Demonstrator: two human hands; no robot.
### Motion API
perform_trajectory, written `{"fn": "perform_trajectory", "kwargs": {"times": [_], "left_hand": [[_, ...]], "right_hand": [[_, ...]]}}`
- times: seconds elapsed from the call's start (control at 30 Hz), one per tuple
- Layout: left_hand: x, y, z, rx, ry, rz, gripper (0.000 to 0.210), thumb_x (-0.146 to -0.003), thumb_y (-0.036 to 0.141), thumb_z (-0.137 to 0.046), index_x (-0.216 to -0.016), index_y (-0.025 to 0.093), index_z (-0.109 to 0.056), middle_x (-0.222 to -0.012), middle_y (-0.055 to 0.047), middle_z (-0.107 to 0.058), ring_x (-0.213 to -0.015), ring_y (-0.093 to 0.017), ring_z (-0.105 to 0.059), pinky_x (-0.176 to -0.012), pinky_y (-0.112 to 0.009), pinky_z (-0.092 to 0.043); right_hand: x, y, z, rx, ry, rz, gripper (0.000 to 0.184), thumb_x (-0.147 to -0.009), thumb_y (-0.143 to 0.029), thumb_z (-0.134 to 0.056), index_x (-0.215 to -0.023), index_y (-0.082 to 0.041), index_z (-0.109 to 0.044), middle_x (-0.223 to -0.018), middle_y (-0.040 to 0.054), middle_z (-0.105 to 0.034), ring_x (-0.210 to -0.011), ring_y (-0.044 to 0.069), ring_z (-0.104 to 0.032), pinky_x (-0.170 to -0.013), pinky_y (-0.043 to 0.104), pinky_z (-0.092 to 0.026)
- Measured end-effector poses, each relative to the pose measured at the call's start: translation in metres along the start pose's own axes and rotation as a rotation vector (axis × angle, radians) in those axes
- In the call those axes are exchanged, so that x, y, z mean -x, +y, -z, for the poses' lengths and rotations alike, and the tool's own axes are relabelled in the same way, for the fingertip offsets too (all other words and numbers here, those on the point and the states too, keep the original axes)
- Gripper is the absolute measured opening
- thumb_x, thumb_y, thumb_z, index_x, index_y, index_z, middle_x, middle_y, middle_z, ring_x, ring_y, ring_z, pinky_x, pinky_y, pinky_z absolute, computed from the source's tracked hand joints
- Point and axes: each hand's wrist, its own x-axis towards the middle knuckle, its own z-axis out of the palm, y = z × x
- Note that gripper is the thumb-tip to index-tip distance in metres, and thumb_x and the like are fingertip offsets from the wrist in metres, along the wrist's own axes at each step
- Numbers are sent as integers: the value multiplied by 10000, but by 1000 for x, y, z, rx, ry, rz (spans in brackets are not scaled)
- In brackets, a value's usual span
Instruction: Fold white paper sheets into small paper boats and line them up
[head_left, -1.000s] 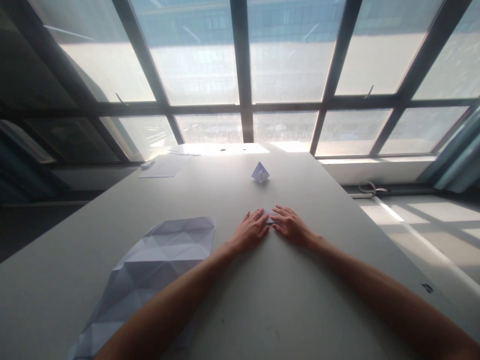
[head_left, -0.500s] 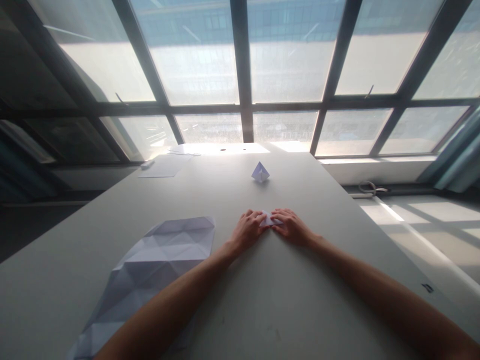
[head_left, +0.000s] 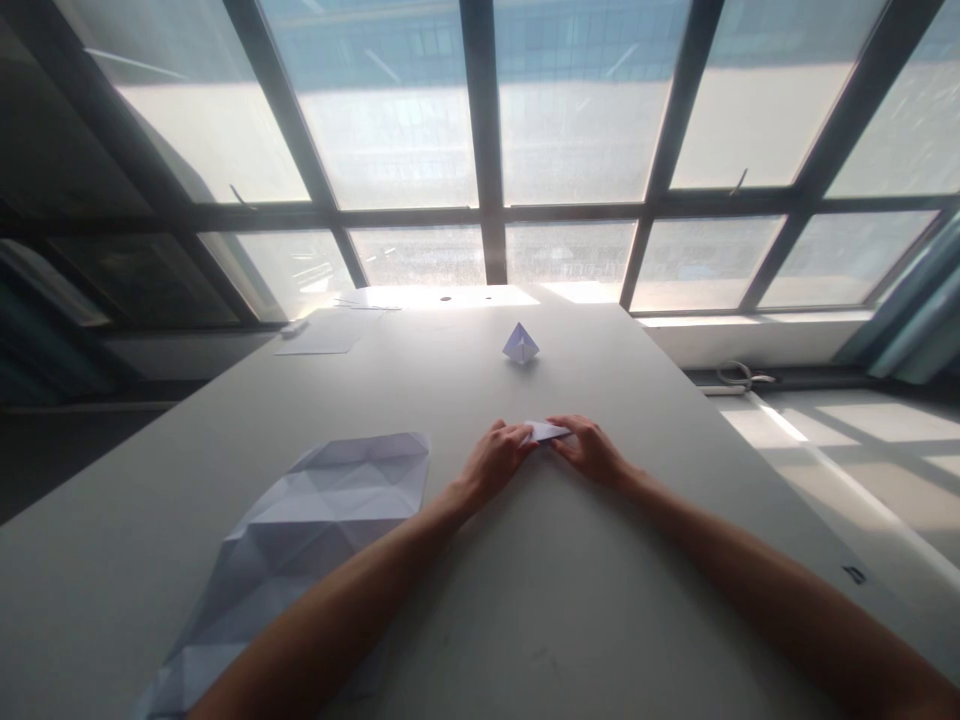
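A small piece of folded white paper (head_left: 547,431) is held between my two hands over the middle of the table. My left hand (head_left: 498,452) grips its left side, the fingers closed. On the other side my right hand (head_left: 590,450) pinches the right edge with thumb and fingers. Beyond them a folded paper boat (head_left: 520,344) stands upright on the table. By my left forearm lies a large creased sheet of paper (head_left: 330,520), opened out and partly covered by the arm.
The white table (head_left: 600,600) reaches to the windows. At its far left lie flat paper sheets (head_left: 319,335) with a small white object (head_left: 295,327) on them. A coiled cable (head_left: 735,376) sits past the right edge, and a dark mark (head_left: 853,575) shows at the near right.
The folded paper has tilted up in my fingers and shows more of its surface. My right hand has shifted its hold slightly; the boat and the creased sheet have stayed put.
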Motion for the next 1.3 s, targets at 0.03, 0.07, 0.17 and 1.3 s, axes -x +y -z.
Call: {"fn": "perform_trajectory", "kwargs": {"times": [0.03,0.07,0.17,1.3], "left_hand": [[0,0,0,10,8,5,305,-1005,364,-427,-1036,191,-676,-905,-75,-718,-838,-225,-614,-850,-351,-458],[0,1,0,23,18,9,302,-1003,350,-426,-1060,197,-679,-900,-74,-719,-834,-225,-613,-835,-345,-462],[0,2,-1,94,75,37,316,-997,312,-416,-1151,212,-673,-907,-72,-719,-820,-220,-619,-786,-316,-468],[-8,-11,-1,790,161,387,420,-643,402,-818,-915,135,-639,-792,-49,-683,-682,-168,-650,-590,-245,-491]], "right_hand": [[0,-1,0,-16,24,1,333,-864,-248,-617,-1196,-214,-638,-1169,90,-689,-1079,249,-634,-966,412,-482],[-1,-2,0,-32,53,2,351,-860,-245,-617,-1209,-217,-626,-1175,90,-686,-1089,250,-631,-973,417,-479],[-2,-3,-1,-64,136,-23,400,-857,-265,-617,-1251,-213,-581,-1154,93,-687,-1083,249,-632,-973,421,-479],[-1,-4,-2,7,-57,76,343,-899,-263,-606,-1239,-257,-652,-1283,95,-621,-1166,250,-584,-1000,425,-472]]}}
